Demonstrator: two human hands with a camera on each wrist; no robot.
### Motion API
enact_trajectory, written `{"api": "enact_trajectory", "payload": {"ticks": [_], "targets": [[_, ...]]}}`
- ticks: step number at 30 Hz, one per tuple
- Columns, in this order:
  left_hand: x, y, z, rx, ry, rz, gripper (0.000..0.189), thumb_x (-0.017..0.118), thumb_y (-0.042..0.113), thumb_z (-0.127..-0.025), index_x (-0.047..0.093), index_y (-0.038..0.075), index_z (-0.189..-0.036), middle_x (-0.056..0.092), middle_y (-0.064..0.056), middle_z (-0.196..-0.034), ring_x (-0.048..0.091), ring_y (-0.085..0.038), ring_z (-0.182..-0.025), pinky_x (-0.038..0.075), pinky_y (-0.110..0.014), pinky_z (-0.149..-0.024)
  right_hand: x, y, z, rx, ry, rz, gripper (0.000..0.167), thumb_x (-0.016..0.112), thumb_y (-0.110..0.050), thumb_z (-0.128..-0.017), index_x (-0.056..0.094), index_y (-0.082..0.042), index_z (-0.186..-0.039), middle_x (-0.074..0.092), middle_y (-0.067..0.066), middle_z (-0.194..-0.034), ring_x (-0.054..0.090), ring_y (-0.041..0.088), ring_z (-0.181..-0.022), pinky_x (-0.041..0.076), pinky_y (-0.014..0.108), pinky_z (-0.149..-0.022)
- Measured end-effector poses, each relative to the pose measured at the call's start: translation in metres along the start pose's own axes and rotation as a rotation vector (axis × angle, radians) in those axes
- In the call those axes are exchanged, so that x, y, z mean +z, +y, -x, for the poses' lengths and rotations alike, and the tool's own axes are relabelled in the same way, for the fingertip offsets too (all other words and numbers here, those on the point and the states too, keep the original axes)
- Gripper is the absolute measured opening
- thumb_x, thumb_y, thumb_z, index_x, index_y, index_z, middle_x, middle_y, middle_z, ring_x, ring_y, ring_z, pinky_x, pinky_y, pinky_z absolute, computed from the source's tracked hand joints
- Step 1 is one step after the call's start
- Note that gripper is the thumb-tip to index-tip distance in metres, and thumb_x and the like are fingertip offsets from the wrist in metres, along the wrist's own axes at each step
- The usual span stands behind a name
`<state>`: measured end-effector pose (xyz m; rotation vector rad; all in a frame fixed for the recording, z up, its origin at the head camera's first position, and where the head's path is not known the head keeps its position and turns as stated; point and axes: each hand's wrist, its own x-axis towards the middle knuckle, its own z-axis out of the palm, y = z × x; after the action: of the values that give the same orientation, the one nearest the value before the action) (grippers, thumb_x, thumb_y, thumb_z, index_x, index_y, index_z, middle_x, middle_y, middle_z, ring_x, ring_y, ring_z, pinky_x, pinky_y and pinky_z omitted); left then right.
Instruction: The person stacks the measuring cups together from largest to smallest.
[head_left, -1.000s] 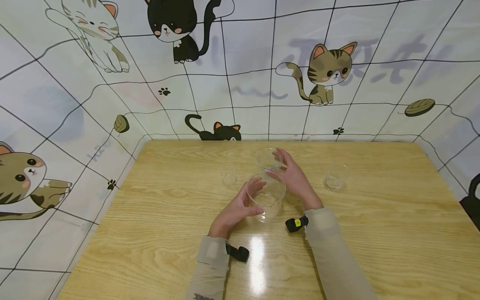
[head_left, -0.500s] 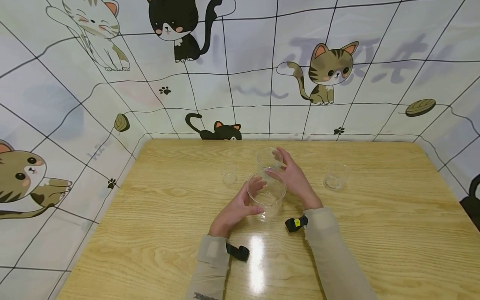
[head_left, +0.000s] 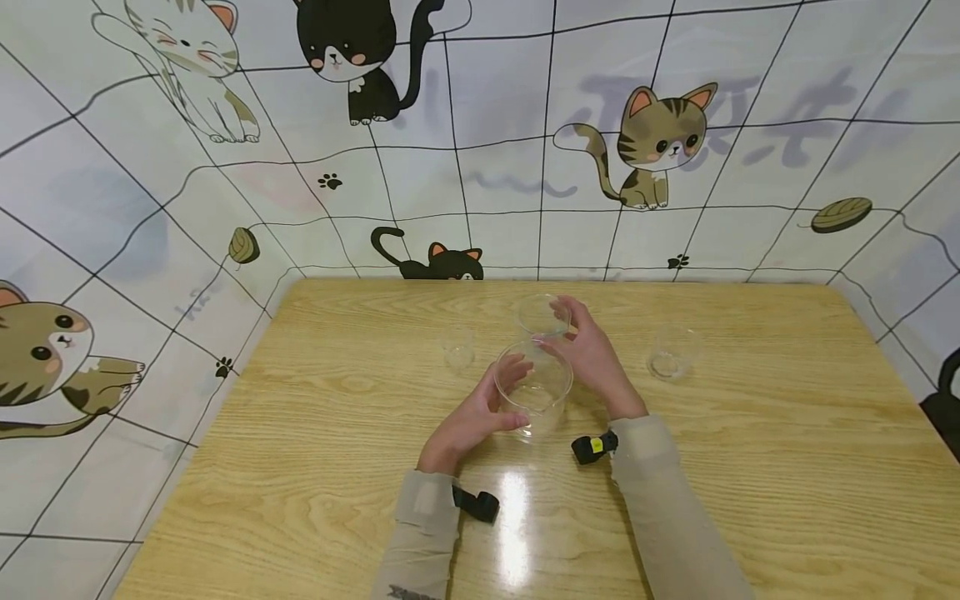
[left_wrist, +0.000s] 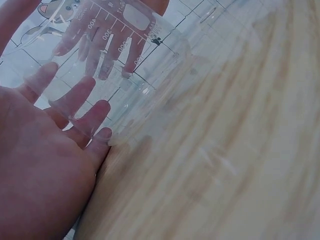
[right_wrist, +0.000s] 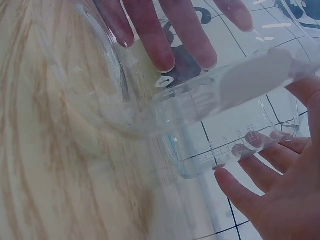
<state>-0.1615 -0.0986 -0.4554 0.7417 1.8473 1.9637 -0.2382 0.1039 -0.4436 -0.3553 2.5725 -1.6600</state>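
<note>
In the head view a large clear beaker point(head_left: 534, 404) stands mid-table, wide rim upward. My left hand point(head_left: 476, 421) grips its left side, thumb on the near wall and fingers round behind. Just beyond it is a smaller clear beaker point(head_left: 542, 317), held by my right hand point(head_left: 597, 362) from the right. Printed volume marks show through the glass in the left wrist view, past my left hand point(left_wrist: 45, 165). The right wrist view has my right hand's fingertips point(right_wrist: 227, 180) against the smaller, graduated beaker point(right_wrist: 200, 150); left-hand fingers appear above through the glass.
A small clear beaker point(head_left: 458, 350) stands on the table to the left, and another clear beaker point(head_left: 669, 357) to the right. The wooden table point(head_left: 322, 467) meets a cat-printed backdrop point(head_left: 502, 192) at its back edge.
My right hand and the smaller beaker have shifted slightly to the right over the last half second. The left hand and large beaker stay in place.
</note>
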Motion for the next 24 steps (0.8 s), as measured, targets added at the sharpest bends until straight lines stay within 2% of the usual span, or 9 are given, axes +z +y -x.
{"api": "enact_trajectory", "payload": {"ticks": [5, 10, 17, 21, 24], "targets": [[0.001, 0.001, 0.0, -0.001, 0.007, 0.01, 0.086, 0.067, 0.011, -0.08, 0.007, 0.006, -0.141, 0.017, -0.015, -0.145, 0.013, -0.025, -0.134, 0.007, -0.048, -0.105, -0.003, -0.001, 0.001, 0.018, 0.011, -0.019, 0.079, 0.064, -0.057, -0.071, 0.027, -0.029, -0.136, 0.036, -0.007, -0.136, 0.04, 0.027, -0.12, 0.036, 0.043, -0.094], [0.001, 0.001, 0.0, 0.009, 0.013, 0.008, 0.086, 0.065, 0.003, -0.079, 0.006, 0.004, -0.141, 0.017, -0.015, -0.145, 0.013, -0.027, -0.133, 0.007, -0.048, -0.105, -0.004, 0.0, 0.0, 0.022, 0.021, -0.014, 0.078, 0.064, -0.057, -0.071, 0.028, -0.029, -0.135, 0.037, -0.009, -0.134, 0.036, 0.019, -0.122, 0.035, 0.041, -0.096], [0.0, -0.001, -0.001, 0.013, 0.004, 0.006, 0.081, 0.061, -0.006, -0.079, 0.01, 0.011, -0.141, 0.018, -0.013, -0.145, 0.014, -0.025, -0.133, 0.008, -0.046, -0.106, -0.007, -0.001, 0.001, 0.05, 0.03, -0.016, 0.074, 0.065, -0.055, -0.071, 0.029, -0.033, -0.133, 0.037, -0.011, -0.133, 0.042, 0.026, -0.117, 0.039, 0.043, -0.091], [0.0, -0.002, -0.001, 0.014, 0.006, 0.006, 0.082, 0.06, -0.007, -0.079, 0.008, 0.008, -0.141, 0.019, -0.012, -0.145, 0.015, -0.025, -0.133, 0.008, -0.046, -0.106, -0.009, -0.005, 0.003, 0.051, 0.034, -0.022, 0.075, 0.065, -0.055, -0.072, 0.029, -0.032, -0.133, 0.037, -0.011, -0.134, 0.043, 0.028, -0.115, 0.039, 0.044, -0.089], [0.0, -0.002, -0.001, 0.01, 0.012, 0.003, 0.083, 0.06, -0.007, -0.079, 0.009, 0.011, -0.142, 0.02, -0.012, -0.145, 0.015, -0.025, -0.133, 0.009, -0.046, -0.106, -0.012, -0.008, 0.004, 0.051, 0.035, -0.026, 0.076, 0.065, -0.056, -0.071, 0.029, -0.031, -0.134, 0.036, -0.011, -0.135, 0.043, 0.027, -0.116, 0.039, 0.044, -0.089]]}}
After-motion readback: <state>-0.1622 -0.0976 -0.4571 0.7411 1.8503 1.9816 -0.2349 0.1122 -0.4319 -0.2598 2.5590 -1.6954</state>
